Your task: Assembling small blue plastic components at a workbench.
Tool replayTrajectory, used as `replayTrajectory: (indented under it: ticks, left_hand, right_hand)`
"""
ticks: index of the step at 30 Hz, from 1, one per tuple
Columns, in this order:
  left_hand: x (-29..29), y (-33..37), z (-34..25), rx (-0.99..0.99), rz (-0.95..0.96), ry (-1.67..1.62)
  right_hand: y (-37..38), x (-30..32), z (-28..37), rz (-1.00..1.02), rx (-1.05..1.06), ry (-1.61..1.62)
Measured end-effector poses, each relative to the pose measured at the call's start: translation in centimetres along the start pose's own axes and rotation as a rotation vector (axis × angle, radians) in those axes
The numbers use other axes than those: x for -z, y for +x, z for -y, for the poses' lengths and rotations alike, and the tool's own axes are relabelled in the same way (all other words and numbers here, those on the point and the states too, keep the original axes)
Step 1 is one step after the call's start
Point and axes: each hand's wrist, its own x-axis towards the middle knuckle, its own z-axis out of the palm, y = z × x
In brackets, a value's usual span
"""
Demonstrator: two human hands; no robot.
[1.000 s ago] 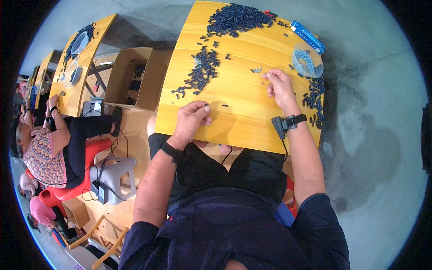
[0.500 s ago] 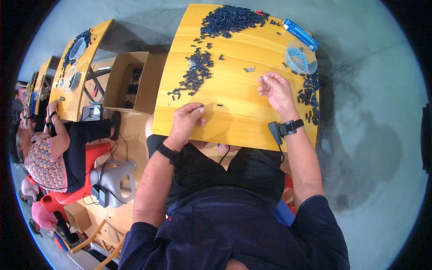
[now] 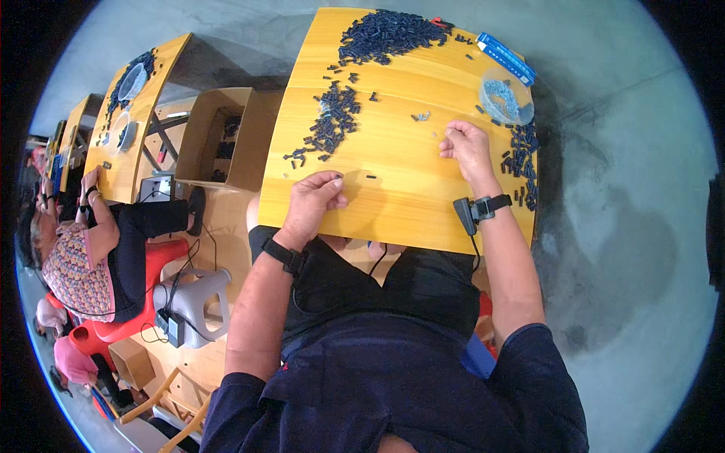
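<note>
My left hand point(image 3: 311, 202) is closed in a pinch over the near left part of the yellow wooden table point(image 3: 408, 215). A small black cylindrical piece point(image 3: 338, 177) shows at its fingertips. Just to the right, another small black piece point(image 3: 371, 177) lies alone on the wood. My right hand point(image 3: 470, 151) is closed, thumb and fingertips together, over the right half of the table; what they hold, if anything, is too small to make out. Beside its fingertips lies a tiny pale piece point(image 3: 434, 134). A few silvery bits point(image 3: 421, 116) lie a little farther off.
A big pile of black pieces point(image 3: 389, 34) covers the far side; a looser heap point(image 3: 332, 121) lies left and another point(image 3: 521, 162) right. A clear bowl point(image 3: 504, 98) holds light-blue bits near a blue box point(image 3: 504, 59). A cardboard box point(image 3: 219, 140) and a seated co-worker point(image 3: 83, 264) are left.
My right hand has shifted slightly to the right, and a tiny pale piece now shows beside its fingertips. My left hand keeps its pinch in nearly the same place.
</note>
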Motion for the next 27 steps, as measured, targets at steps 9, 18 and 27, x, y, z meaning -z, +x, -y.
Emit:
replayTrajectory:
  ticks: [9, 18, 27]
  left_hand:
    - [-2.3, -2.6, -1.5, -0.124, 0.045, 0.227]
    - [-6.9, -5.5, -6.0, -0.245, 0.205, 0.229]
    - [-6.7, -6.4, -6.3, -0.227, 0.229, 0.110]
  right_hand:
    - [-3.8, -1.4, 2.6, 0.346, 0.058, 0.273]
    - [-9.8, -3.9, 7.2, 0.663, 0.071, 0.486]
    - [-12.0, -4.2, 9.1, 0.775, 0.057, 0.320]
